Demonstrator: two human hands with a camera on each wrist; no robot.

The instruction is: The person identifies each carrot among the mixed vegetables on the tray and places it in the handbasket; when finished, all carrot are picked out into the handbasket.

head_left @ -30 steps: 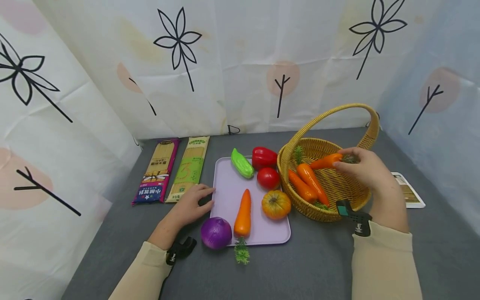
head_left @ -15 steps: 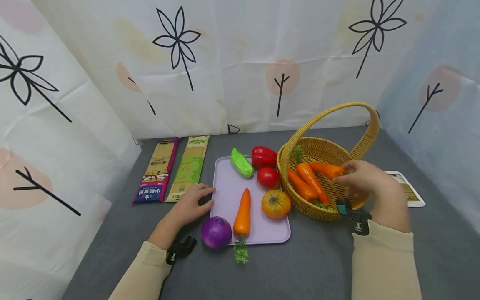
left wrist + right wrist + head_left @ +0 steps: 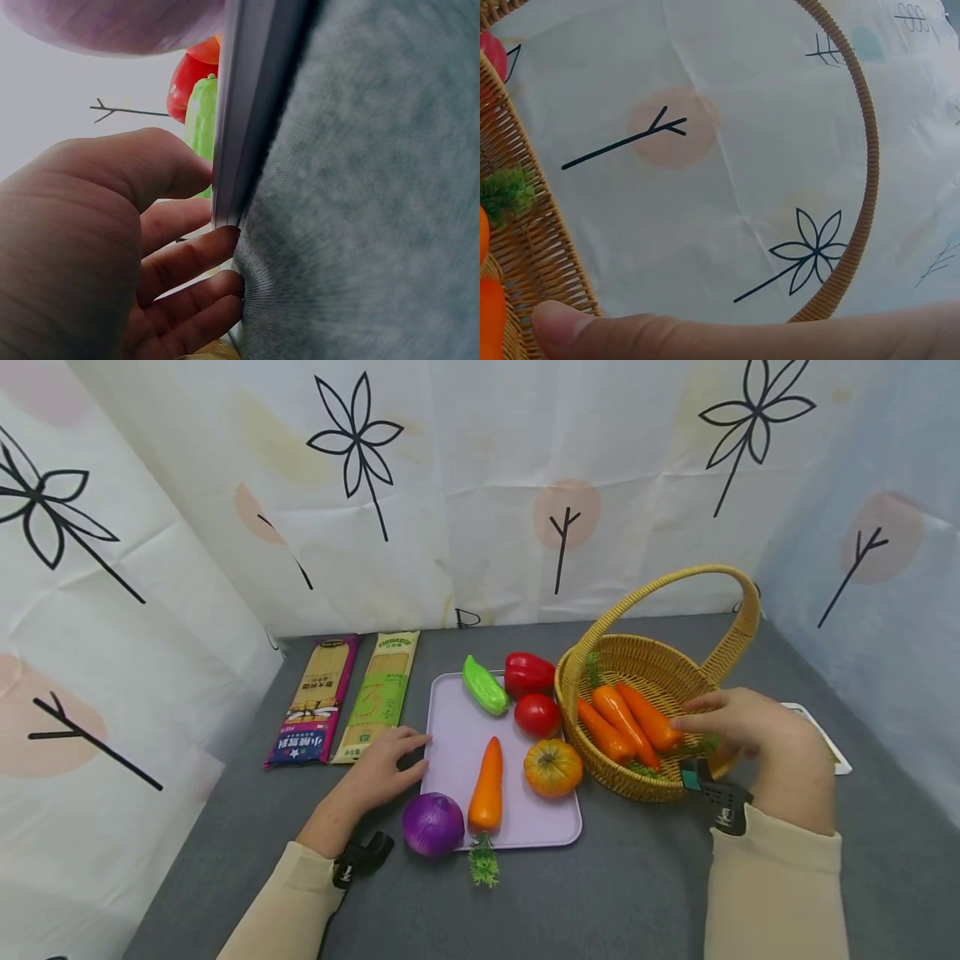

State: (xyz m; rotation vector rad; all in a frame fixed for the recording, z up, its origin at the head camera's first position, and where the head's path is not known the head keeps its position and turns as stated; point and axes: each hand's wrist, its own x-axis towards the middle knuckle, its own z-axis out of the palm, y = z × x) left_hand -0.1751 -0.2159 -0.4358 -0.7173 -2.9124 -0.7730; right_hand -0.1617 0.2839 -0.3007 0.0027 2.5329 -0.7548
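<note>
My left hand (image 3: pixel 387 766) rests at the left rim of the lilac tray (image 3: pixel 453 727), its fingertips against the edge. In the left wrist view the thumb (image 3: pixel 169 161) lies along the rim, with loosely bent fingers below. On the right, my right hand (image 3: pixel 750 722) is over the near right side of a wicker basket (image 3: pixel 693 760), thumb and forefinger apart. The thumb tip is close beside the thick end of a carrot (image 3: pixel 648 718) in the basket; its green top (image 3: pixel 707 746) shows below the hand. Two more carrots (image 3: pixel 624 722) (image 3: pixel 602 733) lie alongside.
The tray bears a green pepper (image 3: pixel 485 687), red pepper (image 3: pixel 528 674), tomato (image 3: pixel 537 716), pumpkin (image 3: pixel 552 768) and carrot (image 3: pixel 487 789). A purple onion (image 3: pixel 433 825) overlaps its near left corner. Two noodle packets (image 3: pixel 315 702) (image 3: pixel 378 693) lie left. The basket's handle (image 3: pixel 667 578) arches high.
The right hand has lowered the carrot into the basket and let go of it, and has shifted slightly right and nearer. The carrot's thick end has swung nearer. The left hand is still.
</note>
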